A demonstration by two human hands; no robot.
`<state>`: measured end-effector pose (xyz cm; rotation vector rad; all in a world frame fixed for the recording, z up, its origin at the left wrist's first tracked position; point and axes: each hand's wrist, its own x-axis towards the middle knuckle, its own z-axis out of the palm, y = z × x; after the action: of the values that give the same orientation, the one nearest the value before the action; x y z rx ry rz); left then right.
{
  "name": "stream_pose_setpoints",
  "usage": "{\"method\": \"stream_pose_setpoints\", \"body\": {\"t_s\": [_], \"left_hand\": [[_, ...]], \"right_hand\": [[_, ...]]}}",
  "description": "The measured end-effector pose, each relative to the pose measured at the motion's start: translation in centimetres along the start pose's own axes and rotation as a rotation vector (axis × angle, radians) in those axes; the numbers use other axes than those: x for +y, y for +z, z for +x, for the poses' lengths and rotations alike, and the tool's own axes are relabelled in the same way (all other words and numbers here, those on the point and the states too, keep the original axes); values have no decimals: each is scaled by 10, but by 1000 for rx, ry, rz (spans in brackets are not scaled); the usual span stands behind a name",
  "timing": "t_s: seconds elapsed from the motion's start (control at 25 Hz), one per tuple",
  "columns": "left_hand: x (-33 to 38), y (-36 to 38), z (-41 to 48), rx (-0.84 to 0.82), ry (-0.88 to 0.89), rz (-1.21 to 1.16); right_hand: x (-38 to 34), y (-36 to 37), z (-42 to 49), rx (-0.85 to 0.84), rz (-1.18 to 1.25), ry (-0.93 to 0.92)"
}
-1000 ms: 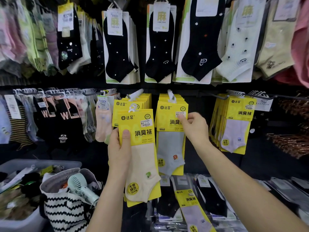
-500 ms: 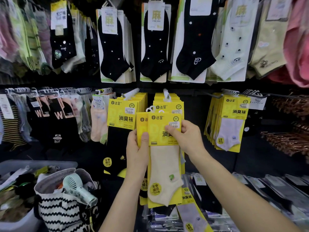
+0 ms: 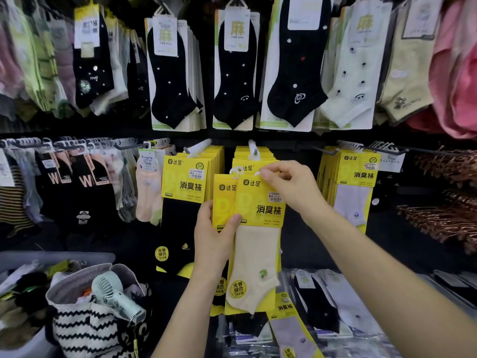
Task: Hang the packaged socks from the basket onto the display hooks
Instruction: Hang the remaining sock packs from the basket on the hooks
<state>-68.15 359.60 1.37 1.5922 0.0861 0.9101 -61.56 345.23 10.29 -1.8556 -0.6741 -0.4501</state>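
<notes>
Two yellow sock packs [image 3: 254, 228] are held together in front of the lower display row, the front pack showing a cream sock. The left hand [image 3: 215, 240] clamps the packs at mid-height, thumb across the front card, fingers behind. The right hand [image 3: 289, 187] pinches the top edge of the front pack, fingertips closed on its white hanger tab. The packs sit just below the centre display hook [image 3: 254, 149], which carries a matching yellow stack [image 3: 251, 161]. Whether the tab touches the hook cannot be determined; the hand partly hides it. A grey basket [image 3: 54, 258] stands at lower left, beside a striped bag [image 3: 85, 329].
</notes>
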Motion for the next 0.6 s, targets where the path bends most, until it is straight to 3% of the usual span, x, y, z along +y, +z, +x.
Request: {"method": "stream_pose_setpoints", "body": {"t_s": [0.2,0.36,0.6], "left_hand": [[-3,2,0,-27,1,-56],[-5,-11,6,68,40,-105],[-4,-58,22,195,118,-26]], "right_hand": [[-8,-5,29,-13,-162,-3],[-13,-4,54,87,-200,15],[-19,11,66,60,-304,-14]]}}
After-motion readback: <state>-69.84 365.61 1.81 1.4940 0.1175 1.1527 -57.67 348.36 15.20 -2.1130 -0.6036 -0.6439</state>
